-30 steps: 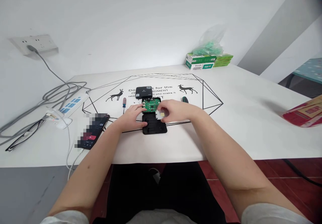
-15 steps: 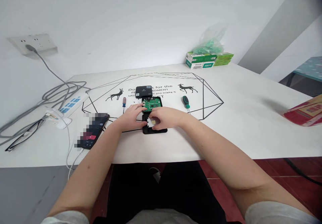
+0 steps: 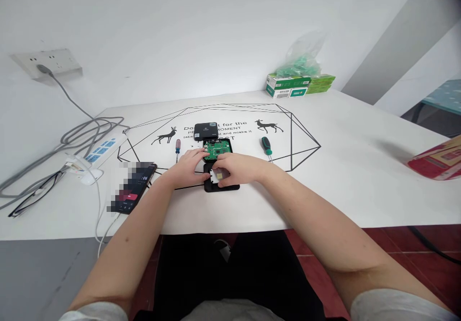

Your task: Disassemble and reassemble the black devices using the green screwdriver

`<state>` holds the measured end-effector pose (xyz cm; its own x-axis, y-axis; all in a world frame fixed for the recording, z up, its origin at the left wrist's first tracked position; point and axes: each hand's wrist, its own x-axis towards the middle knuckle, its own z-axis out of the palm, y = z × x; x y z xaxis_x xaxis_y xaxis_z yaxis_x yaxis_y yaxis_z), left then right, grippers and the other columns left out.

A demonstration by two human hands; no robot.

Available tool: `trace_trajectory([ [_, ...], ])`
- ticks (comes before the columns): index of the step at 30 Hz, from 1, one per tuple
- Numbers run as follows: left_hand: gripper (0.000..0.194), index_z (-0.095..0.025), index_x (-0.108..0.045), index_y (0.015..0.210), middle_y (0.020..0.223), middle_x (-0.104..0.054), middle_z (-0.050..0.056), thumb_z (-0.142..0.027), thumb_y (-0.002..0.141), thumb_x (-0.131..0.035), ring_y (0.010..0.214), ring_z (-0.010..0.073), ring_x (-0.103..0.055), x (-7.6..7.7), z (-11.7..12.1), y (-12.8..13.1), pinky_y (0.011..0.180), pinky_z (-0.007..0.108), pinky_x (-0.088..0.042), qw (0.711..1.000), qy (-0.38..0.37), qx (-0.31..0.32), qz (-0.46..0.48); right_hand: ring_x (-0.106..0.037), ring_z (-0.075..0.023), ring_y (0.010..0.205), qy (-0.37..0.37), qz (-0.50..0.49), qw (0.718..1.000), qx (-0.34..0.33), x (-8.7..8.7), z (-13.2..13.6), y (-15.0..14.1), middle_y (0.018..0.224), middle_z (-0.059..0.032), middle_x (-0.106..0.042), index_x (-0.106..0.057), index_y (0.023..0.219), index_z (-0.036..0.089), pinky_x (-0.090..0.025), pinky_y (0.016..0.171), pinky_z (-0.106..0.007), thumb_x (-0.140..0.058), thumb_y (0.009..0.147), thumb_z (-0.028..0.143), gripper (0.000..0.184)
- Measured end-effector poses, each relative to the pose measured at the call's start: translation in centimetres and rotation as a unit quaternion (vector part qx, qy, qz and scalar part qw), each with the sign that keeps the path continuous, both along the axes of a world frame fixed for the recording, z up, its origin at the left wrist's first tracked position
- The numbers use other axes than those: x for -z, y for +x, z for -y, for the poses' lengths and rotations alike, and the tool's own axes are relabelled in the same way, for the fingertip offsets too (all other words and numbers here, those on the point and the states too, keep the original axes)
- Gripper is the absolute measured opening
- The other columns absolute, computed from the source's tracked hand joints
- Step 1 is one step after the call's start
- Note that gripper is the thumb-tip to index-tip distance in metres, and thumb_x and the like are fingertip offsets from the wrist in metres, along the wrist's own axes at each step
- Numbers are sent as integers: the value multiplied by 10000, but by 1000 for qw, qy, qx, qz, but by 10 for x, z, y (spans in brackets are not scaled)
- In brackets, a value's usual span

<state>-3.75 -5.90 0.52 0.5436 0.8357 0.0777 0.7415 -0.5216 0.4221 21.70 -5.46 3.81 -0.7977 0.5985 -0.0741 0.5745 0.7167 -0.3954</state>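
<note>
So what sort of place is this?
Likely a desk used for small electronics work, judging by the exposed circuit board, the green-handled screwdriver and the power strip; whether home or workshop, I can't tell.

Green PCB (image 3: 218, 148) sits flat, face-up in open blk casing (image 3: 231, 143), approx. mid-scene. Blk cover (image 3: 231, 187) lies flat just beside it, near side. Wht/silvery plate (image 3: 214, 179) w/ small yellowish sq. patch (image 3: 219, 176) is over cover's left/mid part, partly hidden; can't tell if touching.
</note>
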Motion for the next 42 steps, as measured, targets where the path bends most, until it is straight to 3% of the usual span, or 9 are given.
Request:
trace_trajectory([
  [8,684,-252,-560,1541,1733,-421,138,-476,919,-732,1627,377,-351,0,-1,0,1328,579,-334,1000,-2,-2,-8,-650,-257,943,22,-31,999,25,-10,-4,8,1084,-116,-726,-759,1030,185,-454,802,-344,-713,945,449,282],
  [12,679,-283,-570,1548,1768,-368,120,-505,930,-742,1638,389,-315,-4,4,3,1320,616,-334,1000,-16,2,0,-666,-299,1080,89,-63,975,192,-18,-15,24,1182,-144,-747,-746,1139,181,-476,901,-379,-607,1014,460,336],
  [16,509,-333,-710,1367,1767,-379,82,-533,907,-797,1652,407,-264,-3,9,11,1307,679,-315,1000,-17,24,11,-644,-348,1232,124,-37,922,364,-17,-33,47,1309,-194,-721,-730,1230,146,-481,1049,-431,-554,1041,450,399],
  [21,303,-322,-776,1151,1733,-436,68,-473,893,-823,1657,406,-250,1,9,16,1297,689,-329,999,-14,41,15,-558,-417,1394,72,65,863,496,-6,-53,75,1499,-254,-593,-645,1412,132,-493,1089,-499,-591,1013,513,554],
  [27,301,-309,-773,1167,1711,-463,86,-454,906,-807,1650,398,-267,0,9,15,1305,670,-325,999,-15,44,10,-630,-387,1361,-2,100,862,496,7,-66,83,1506,-256,-637,-616,1461,110,-542,1051,-480,-627,995,470,589],
  [34,333,-280,-732,1264,1667,-502,108,-454,984,-681,1589,366,-364,4,0,6,1300,622,-352,999,22,31,26,-704,-376,1237,-4,67,868,492,14,-70,82,1367,-287,-713,-673,1353,66,-567,951,-420,-742,891,270,509],
  [38,392,-241,-656,1362,1524,-614,132,-387,1000,-615,1516,359,-459,11,-12,0,1307,603,-340,994,81,-63,34,-717,-307,1181,14,-3,873,487,11,-70,80,1316,-202,-758,-694,1325,120,-559,938,-362,-689,910,299,452],
  [40,415,-219,-630,1378,1468,-641,140,-341,981,-615,1517,384,-455,15,-20,-3,1287,612,-366,984,88,-154,28,-728,-271,1095,28,-116,871,477,10,-71,78,1233,-145,-786,-713,1277,159,-569,922,-358,-679,901,321,411],
  [42,423,-209,-623,1376,1466,-640,148,-275,959,-608,1529,408,-443,18,-26,-7,1257,613,-405,970,86,-228,23,-721,-253,981,41,-274,847,453,11,-73,75,1109,-106,-795,-738,1163,183,-588,896,-391,-703,859,328,338],
])
